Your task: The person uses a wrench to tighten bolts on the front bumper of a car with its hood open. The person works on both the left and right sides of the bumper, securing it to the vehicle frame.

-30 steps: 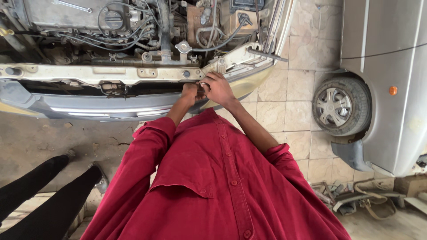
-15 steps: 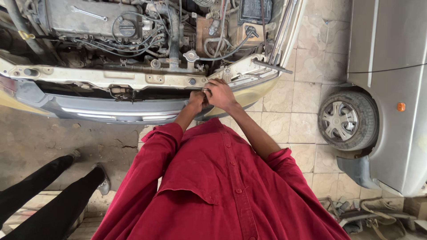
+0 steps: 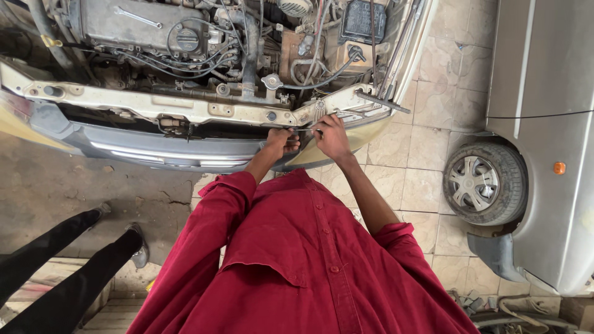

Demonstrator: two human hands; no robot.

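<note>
Red sleeves reach from the person's chest toward the open car front in the head view. Left hand (image 3: pixel 282 141) is closed around the handle end of a thin dark tool (image 3: pixel 307 130), and right hand (image 3: pixel 331 137) pinches its other end, held level just below the pale front crossmember (image 3: pixel 185 110). Grey bumper (image 3: pixel 154 151) lies beneath them. Another car's wheel (image 3: pixel 486 183) stands well apart on the tiled floor (image 3: pixel 408 161).
</note>
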